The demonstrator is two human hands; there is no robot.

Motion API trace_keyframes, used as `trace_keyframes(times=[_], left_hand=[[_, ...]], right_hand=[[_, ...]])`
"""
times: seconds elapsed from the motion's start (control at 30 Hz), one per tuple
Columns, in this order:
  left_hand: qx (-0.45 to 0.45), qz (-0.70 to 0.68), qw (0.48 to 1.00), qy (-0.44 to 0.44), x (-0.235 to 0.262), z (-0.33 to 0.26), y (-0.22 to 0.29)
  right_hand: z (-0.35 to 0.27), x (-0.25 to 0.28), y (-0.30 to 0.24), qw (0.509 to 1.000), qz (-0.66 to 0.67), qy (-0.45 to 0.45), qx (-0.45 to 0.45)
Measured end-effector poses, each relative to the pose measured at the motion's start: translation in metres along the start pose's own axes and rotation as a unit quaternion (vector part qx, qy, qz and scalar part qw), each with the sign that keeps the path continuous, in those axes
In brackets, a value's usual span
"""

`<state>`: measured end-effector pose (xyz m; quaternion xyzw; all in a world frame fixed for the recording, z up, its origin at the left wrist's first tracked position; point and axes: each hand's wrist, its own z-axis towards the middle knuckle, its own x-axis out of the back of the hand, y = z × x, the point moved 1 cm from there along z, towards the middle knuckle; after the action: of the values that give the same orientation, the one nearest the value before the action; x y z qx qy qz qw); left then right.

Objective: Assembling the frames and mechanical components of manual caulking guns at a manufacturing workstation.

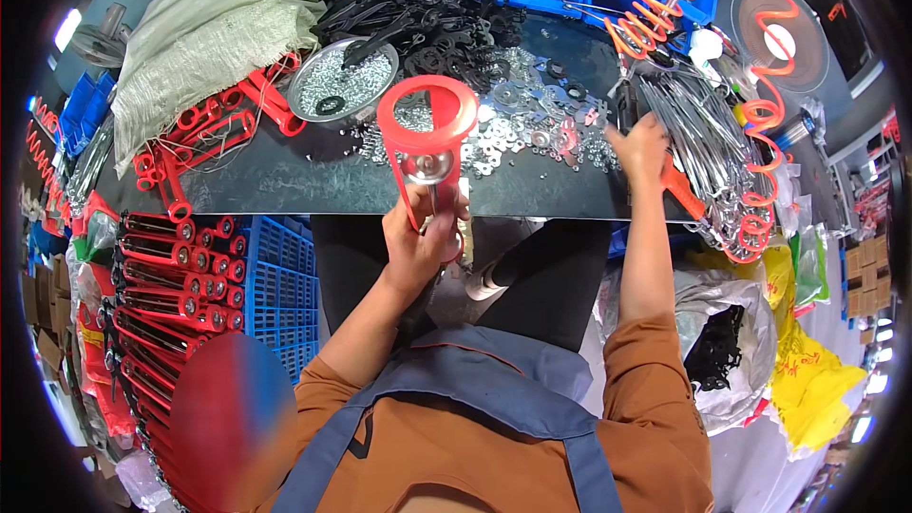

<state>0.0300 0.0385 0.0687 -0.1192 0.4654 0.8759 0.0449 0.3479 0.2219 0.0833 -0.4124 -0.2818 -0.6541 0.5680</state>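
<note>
Frame (427, 140) of red colour, with a round ring at its upper end, is held by the left hand (416, 245) in front of the near edge of the table (551, 192). Its lower part is enclosed by the fingers, and a shiny metal part (426, 167) is seen below the ring. The right hand (641, 150) is placed over the table, just beside a black tool (625, 103) and a red-orange handle (682, 192); its thumb is spread away from the fingers, but whether something is gripped cannot be told. Between the hands, washers (513, 123) are scattered. At the right, metal rods (698, 133) are heaped. Beyond the frame, a bowl (325, 118) is filled with small shiny pieces.
</note>
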Motion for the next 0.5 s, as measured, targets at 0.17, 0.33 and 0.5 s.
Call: trace_keyframes(times=[0.17, 0.33, 0.5], left_hand=[[0.04, 0.011, 0.999, 0.005, 0.0, 0.002, 0.007], [0.035, 0.043, 0.998, 0.004, 0.003, 0.001, 0.007], [0.04, 0.024, 0.999, 0.006, 0.002, 0.004, 0.007]], right_hand=[[0.012, -0.008, 0.01, 0.942, 0.304, -0.128, -0.058], [-0.027, 0.034, -0.03, 0.689, 0.725, 0.001, 0.002], [-0.028, -0.013, -0.048, 0.693, 0.712, 0.078, 0.078]])
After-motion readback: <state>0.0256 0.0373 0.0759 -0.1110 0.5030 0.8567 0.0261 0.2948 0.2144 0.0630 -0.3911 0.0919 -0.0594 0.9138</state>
